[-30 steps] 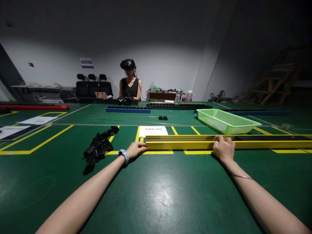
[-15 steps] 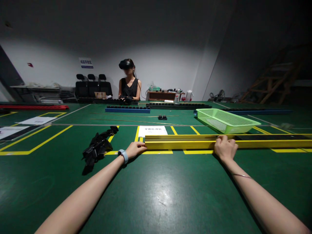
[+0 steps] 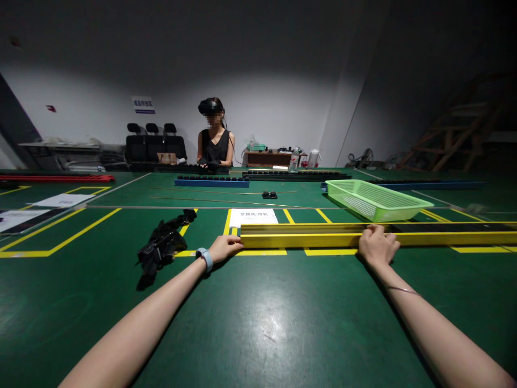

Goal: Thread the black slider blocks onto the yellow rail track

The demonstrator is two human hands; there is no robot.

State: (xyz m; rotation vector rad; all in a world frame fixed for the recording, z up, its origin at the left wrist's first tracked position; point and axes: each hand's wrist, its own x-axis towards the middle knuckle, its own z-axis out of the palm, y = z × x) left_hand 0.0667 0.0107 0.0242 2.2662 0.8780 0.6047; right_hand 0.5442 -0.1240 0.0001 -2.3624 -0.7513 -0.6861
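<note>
A long yellow rail [image 3: 299,240] with a dark groove along its length lies crosswise on the green table and runs out of view at the right. My left hand [image 3: 224,248] has its fingers pressed together at the rail's left end. Further right, my right hand [image 3: 378,246] is closed over the rail, its fingertips in the groove and partly hidden. Behind the rail's left part lies a white sheet with printed characters [image 3: 253,216]. A heap of black parts [image 3: 161,245] sits left of my left hand.
A light-green basket [image 3: 375,202] stands behind the rail. Beyond it lie a blue rail [image 3: 212,182], thin rods and two small black pieces [image 3: 269,195]. A co-worker [image 3: 216,140] sits across the table [image 3: 258,318]. A red rail [image 3: 56,178] lies at the far left.
My right hand has slid slightly to the right along the yellow rail. My left hand stays at the rail's end, and the rail looks unmoved.
</note>
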